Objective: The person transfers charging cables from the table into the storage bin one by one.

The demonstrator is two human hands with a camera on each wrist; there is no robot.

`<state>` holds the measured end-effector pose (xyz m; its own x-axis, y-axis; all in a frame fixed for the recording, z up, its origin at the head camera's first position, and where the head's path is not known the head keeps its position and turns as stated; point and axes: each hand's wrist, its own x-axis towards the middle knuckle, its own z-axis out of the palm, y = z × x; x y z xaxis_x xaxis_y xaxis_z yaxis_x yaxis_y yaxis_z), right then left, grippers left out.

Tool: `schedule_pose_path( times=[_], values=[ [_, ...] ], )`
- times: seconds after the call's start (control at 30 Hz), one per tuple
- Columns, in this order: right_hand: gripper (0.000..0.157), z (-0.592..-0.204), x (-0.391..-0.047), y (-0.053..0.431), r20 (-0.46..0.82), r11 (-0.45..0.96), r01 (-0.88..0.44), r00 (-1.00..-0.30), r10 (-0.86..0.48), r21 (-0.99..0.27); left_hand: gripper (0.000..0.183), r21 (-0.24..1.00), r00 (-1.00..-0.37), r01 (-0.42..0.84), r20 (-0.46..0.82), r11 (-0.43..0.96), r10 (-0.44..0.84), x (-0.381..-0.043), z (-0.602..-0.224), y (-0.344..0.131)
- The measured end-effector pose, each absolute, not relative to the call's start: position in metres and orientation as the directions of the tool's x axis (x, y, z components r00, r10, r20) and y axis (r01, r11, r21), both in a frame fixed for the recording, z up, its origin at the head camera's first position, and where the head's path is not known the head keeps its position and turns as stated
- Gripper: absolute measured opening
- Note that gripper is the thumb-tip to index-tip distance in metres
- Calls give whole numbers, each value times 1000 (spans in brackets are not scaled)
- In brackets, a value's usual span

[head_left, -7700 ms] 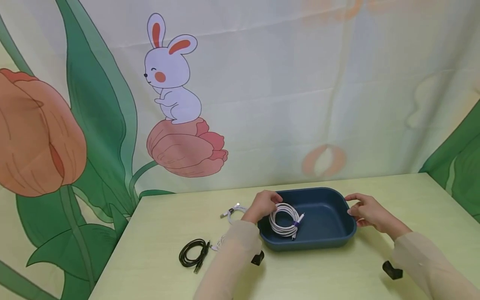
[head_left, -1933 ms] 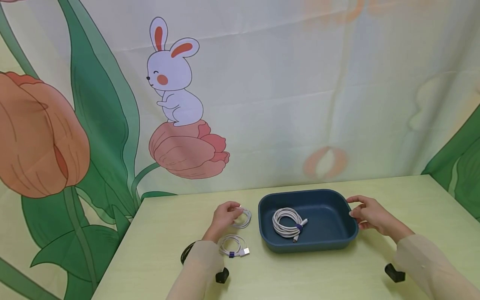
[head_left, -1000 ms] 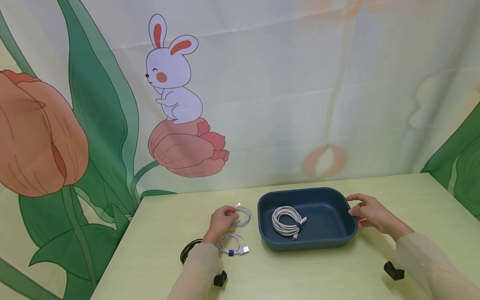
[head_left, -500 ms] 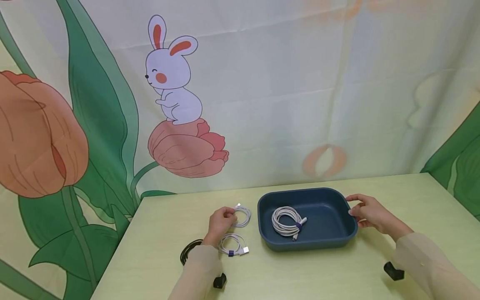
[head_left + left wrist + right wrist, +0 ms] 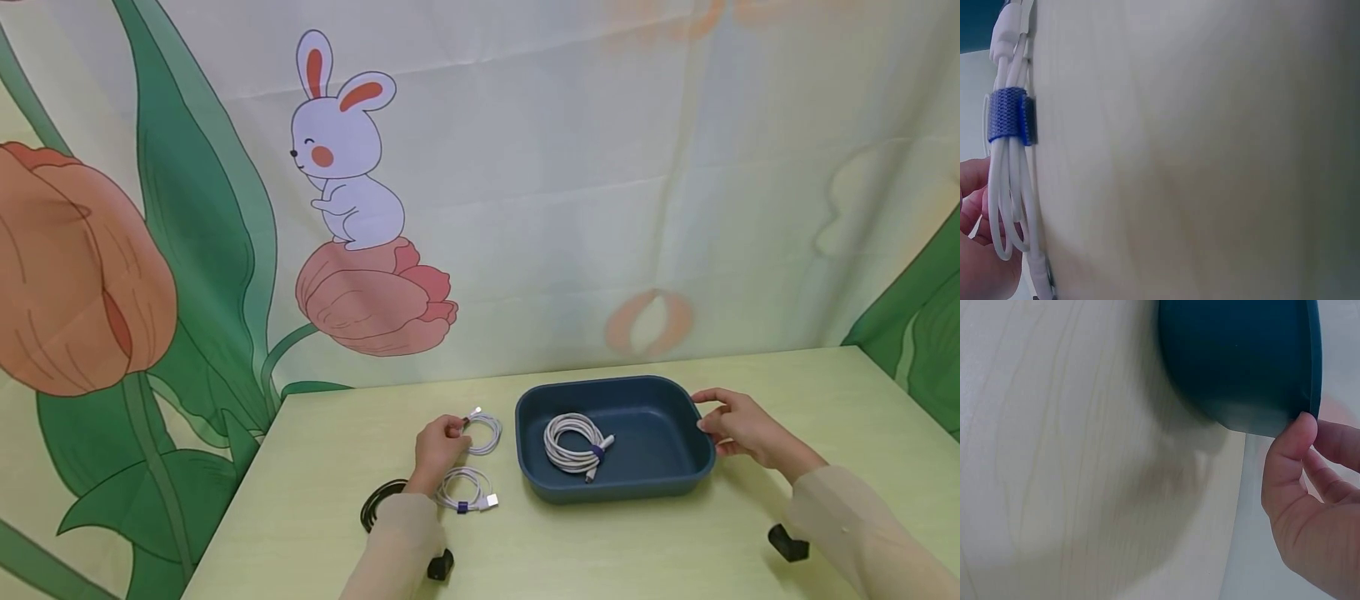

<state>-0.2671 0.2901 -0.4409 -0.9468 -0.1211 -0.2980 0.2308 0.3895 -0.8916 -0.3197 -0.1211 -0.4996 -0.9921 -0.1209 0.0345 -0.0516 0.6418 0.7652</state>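
My left hand [image 5: 438, 448] is at the left end of a thin white coiled cable [image 5: 490, 433], with curled fingertips right beside its dark tie; I cannot tell whether they pinch it. A second white coiled cable [image 5: 462, 492], tied with a blue strap, lies nearer; in the left wrist view this white cable [image 5: 1015, 181] covers part of my left fingers [image 5: 972, 177]. My right hand [image 5: 746, 427] touches the right end of a blue tray [image 5: 615, 490]. In the right wrist view, thumb and fingertips rest against the end of this tray [image 5: 1241, 356] near its rim.
Inside the tray lies a thick white coiled cable [image 5: 573, 467] with a purple tie. A black coiled cable [image 5: 372, 500] is partly hidden by my left sleeve [image 5: 397, 533]. A curtain printed with a rabbit and tulips [image 5: 525, 208] hangs behind the table [image 5: 585, 550].
Earlier my left hand was at the tray's left side, by the thick white cable. It moved left to the thin cable and has drawn slightly left, uncovering the dark tie. My right hand stays put.
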Motion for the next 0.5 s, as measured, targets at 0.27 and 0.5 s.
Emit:
schedule_pose_path(
  times=[0.27, 0.5],
  values=[
    [49, -443, -268, 291, -295, 383, 229, -947, -124, -895, 23, 742, -986, -71, 47, 667, -158, -319, -498, -120],
    [50, -443, -268, 292, -293, 374, 230, -948, -122, -898, 23, 723, -981, -98, 45, 684, -188, -320, -499, -118]
  ],
)
